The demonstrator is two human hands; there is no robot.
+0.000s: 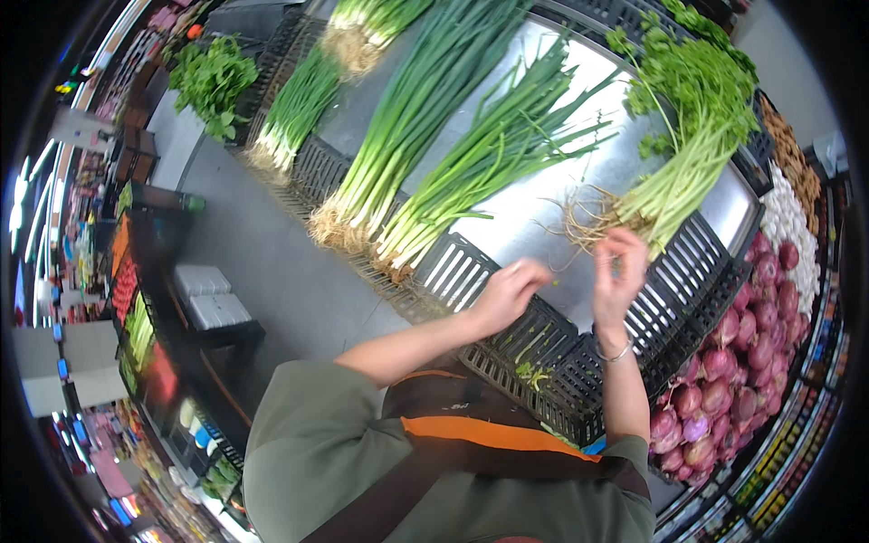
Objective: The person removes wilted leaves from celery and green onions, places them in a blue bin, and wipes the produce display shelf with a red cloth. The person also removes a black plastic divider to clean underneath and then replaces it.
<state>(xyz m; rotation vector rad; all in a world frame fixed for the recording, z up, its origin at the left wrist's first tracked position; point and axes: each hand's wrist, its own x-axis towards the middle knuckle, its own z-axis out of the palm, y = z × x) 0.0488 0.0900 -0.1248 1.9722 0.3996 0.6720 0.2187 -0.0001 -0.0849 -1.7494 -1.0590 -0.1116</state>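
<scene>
My left hand (512, 295) hovers over the near edge of the metal display surface (567, 298), fingers curled and blurred. A tiny green scrap lies just beyond its fingertips. My right hand (620, 271) is raised with bent fingers, a bracelet (615, 350) at its wrist. It overlaps the root end of a leafy bunch of celery or similar herb (679, 176), whose thin brown roots (580, 217) spread leftward. Whether it touches the stems, or whether either hand pinches something small, I cannot tell. Left of the hands lie green onions (475, 176) and a larger long-stemmed bunch (407, 136).
Black slatted crates (679, 285) line the display's near side, with leaf scraps (533, 373) in one. Red onions (730, 380), garlic (787, 231) and a brown root-like item (787, 156) fill the right. Thin chives or scallions (302, 102) and leafy greens (214, 85) lie further left, beside grey floor (292, 251).
</scene>
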